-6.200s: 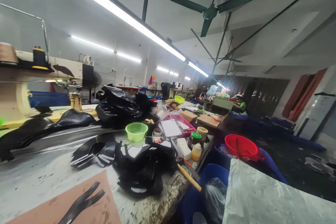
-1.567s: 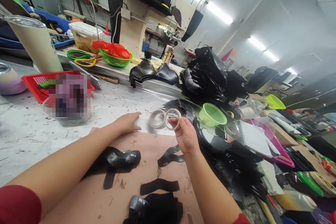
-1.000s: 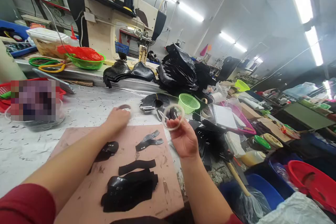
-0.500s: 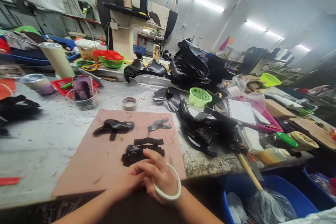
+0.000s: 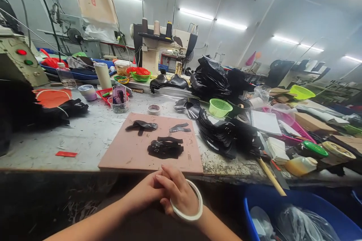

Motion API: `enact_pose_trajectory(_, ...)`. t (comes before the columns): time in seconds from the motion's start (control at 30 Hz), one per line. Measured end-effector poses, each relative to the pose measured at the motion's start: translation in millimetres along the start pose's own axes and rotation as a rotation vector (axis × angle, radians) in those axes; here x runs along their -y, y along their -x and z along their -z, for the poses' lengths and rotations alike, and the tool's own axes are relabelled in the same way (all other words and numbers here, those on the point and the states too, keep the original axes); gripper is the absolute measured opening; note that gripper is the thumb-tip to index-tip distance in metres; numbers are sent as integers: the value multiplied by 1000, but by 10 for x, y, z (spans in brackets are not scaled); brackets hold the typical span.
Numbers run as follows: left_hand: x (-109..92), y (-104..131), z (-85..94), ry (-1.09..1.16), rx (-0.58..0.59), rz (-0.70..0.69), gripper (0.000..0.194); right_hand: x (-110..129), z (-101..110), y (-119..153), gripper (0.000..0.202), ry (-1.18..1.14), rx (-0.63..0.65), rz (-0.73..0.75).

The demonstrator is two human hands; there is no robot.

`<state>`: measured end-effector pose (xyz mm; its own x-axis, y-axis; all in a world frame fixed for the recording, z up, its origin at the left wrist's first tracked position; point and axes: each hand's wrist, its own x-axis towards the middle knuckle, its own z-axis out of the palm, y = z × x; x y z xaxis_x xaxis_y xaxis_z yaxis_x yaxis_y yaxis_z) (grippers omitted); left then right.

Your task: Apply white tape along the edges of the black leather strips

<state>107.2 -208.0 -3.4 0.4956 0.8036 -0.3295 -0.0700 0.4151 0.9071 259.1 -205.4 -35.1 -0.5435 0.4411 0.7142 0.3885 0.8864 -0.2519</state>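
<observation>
My left hand (image 5: pixel 145 189) and my right hand (image 5: pixel 183 194) are clasped in front of the table's near edge. The right fingers close over the left hand, whose own fingers are mostly hidden. A narrow white ring, like a roll of tape (image 5: pixel 200 206), hangs around my right hand near the wrist. Just beyond the hands lies a pinkish board (image 5: pixel 127 154). On it rest a stack of black cut pieces with white marks (image 5: pixel 164 149), a dark strip (image 5: pixel 169 140), a forked piece (image 5: pixel 180 127) and a small black bundle (image 5: pixel 141 125). Neither hand touches them.
Behind the board sit a tape roll (image 5: pixel 154 109) and a phone (image 5: pixel 119 95) in a clear tub. Black piles (image 5: pixel 217 131) and a green basket (image 5: pixel 220 107) stand right. A wooden handle (image 5: pixel 273 177) overhangs the edge above a blue bin (image 5: pixel 247 211). A sewing machine (image 5: pixel 151 52) stands behind.
The view has pulled back and tilted up, showing more of the table's left side. My clasped hands have moved off the board to before the table edge, still joined.
</observation>
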Motion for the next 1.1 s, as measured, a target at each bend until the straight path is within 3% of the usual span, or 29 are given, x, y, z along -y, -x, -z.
enact_pose_trajectory(0.4,59,222,-38,-58,-9,-125,35,273,23,58,56,106,-13,18)
enact_pose_trajectory(0.63,178,136,4,100,15,-197,34,219,-25,28,51,167,-61,56)
enact_pose_trajectory(0.77,154,160,27,85,-76,-217,30,178,-79,12,55,171,-35,58)
enact_pose_trajectory(1.0,106,272,278,200,-142,-199,35,120,-224,-285,57,46,-38,100)
enact_pose_trajectory(1.1,149,258,432,263,-233,-222,37,36,-302,-373,40,-92,-79,6)
